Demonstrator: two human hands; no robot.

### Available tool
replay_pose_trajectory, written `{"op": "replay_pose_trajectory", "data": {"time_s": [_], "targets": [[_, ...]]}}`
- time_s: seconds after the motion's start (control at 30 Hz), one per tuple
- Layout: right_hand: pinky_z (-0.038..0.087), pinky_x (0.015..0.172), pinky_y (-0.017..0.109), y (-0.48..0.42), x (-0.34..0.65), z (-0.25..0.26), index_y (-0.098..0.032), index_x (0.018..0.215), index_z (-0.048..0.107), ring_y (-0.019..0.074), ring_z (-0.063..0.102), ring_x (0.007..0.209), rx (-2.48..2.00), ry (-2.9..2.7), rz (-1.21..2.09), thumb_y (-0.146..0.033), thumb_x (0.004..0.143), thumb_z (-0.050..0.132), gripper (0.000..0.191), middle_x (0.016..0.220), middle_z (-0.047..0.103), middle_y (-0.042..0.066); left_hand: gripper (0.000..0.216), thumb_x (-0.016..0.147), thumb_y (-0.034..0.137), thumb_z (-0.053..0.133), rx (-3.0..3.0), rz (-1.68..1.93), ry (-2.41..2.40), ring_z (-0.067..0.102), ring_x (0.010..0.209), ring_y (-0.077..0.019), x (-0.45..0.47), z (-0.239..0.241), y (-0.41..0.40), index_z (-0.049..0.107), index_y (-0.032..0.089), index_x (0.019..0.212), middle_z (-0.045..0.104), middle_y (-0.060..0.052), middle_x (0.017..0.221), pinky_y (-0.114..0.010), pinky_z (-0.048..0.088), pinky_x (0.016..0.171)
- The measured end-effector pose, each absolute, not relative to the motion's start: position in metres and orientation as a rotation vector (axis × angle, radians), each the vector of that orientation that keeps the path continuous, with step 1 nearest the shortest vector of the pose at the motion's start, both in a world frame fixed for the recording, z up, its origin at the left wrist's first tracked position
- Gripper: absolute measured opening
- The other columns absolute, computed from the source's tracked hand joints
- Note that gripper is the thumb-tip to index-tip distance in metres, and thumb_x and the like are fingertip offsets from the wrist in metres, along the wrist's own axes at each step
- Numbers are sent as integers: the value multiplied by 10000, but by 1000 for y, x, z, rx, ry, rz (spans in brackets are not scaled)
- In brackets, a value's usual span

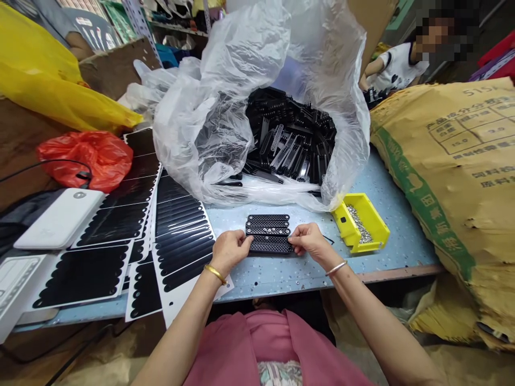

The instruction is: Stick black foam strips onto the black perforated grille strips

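Note:
Several black perforated strips (268, 221) lie side by side on the blue table, with small silver pieces (273, 230) scattered on their middle. My left hand (230, 250) pinches the left end of a lower black perforated strip (271, 244). At that strip's right end, the thumb and fingers of my right hand (309, 241) are closed on it. To the right of my right hand stands a yellow bin (372, 214) holding small silver metal parts (359, 225). Behind both hands, a clear plastic bag (181, 139) gapes around a heap of black strips (289, 139).
Sheets of black rounded strips (181, 225) cover the table's left side, near a white box-shaped device (60, 219) and a red plastic bag (86, 161). A large printed sack (462, 177) leans in from the right. Behind it is another person (396, 67).

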State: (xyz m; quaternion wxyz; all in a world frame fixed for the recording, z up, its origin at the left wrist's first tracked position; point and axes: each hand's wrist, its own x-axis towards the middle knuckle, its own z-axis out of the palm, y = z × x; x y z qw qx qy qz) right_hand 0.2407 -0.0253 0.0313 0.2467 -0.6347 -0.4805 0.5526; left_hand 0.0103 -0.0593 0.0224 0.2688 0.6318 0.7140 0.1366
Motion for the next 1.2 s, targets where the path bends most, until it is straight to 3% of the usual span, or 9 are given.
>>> {"op": "replay_pose_trajectory", "data": {"time_s": [0.17, 0.43, 0.67, 0.83, 1.2], "targets": [[365, 298, 194, -26, 245, 27, -184, 479, 536, 101, 465, 293, -1658, -1322, 1478, -226, 532, 700, 177, 334, 507, -40, 355, 829, 440, 515, 1665, 391, 1868, 578, 588, -165, 8, 27, -58, 568, 195, 578, 593, -20, 551, -252, 312, 545], [507, 400, 242, -34, 257, 27, -140, 587, 644, 130, 575, 378, -1483, -1215, 1639, -385, 517, 852, 329, 443, 626, 20, 327, 815, 395, 553, 1337, 458, 1518, 533, 332, -120, -2, 25, -49, 502, 180, 573, 527, 32, 427, -205, 327, 368], [522, 420, 242, -34, 257, 30, -133, 604, 656, 133, 592, 390, -1484, -1216, 1668, -422, 510, 868, 371, 451, 642, 32, 393, 745, 484, 664, 1161, 433, 1237, 598, 363, -137, -15, 30, -37, 507, 154, 598, 605, -26, 468, -158, 209, 287], [526, 427, 246, -34, 258, 30, -134, 606, 657, 134, 593, 394, -1478, -1216, 1676, -421, 512, 870, 370, 458, 642, 31, 442, 713, 534, 705, 1122, 370, 1190, 615, 381, -137, -18, 31, -32, 506, 151, 617, 621, -25, 484, -148, 234, 274], [532, 426, 249, -33, 258, 30, -142, 608, 659, 138, 598, 396, -1482, -1236, 1687, -433, 509, 867, 371, 459, 643, 28, 385, 783, 464, 663, 1139, 389, 1227, 616, 389, -131, -16, 28, -35, 506, 152, 622, 618, -24, 480, -146, 236, 285]]}}
